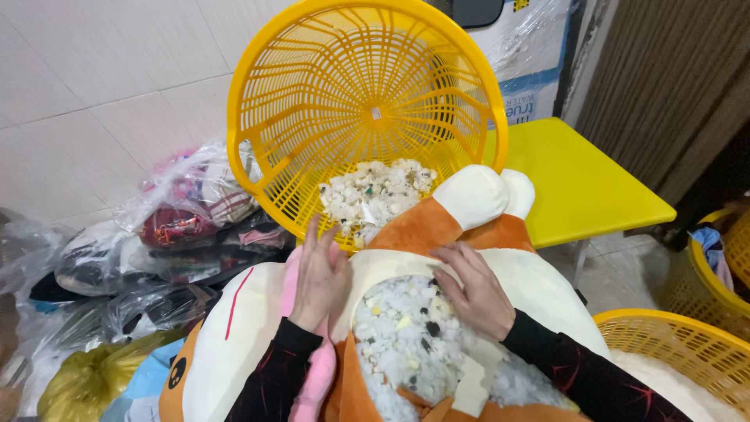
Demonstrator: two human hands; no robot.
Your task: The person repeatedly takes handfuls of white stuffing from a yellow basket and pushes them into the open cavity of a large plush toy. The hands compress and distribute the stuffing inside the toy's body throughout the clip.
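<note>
A big orange-and-white plush toy (pixel 437 258) lies across the person's lap at 6 o'clock, its seam spread wide so the white foam stuffing (pixel 410 336) shows. The left hand (pixel 320 277) rests flat and open on the toy's pink-and-white side at 7 o'clock of the opening; the right hand (pixel 476 289) lies open at 2 o'clock of it, fingers pressing the cover edge back, gripping nothing. At 12 o'clock a yellow basket (pixel 266 94) stands tilted toward the toy, with a heap of foam bits (pixel 375 195) in its lower rim. The step looks like holding the opening wide between handfuls of stuffing. The next move likely calls for one hand to keep the cover taut while the other reaches between opening and basket.
</note>
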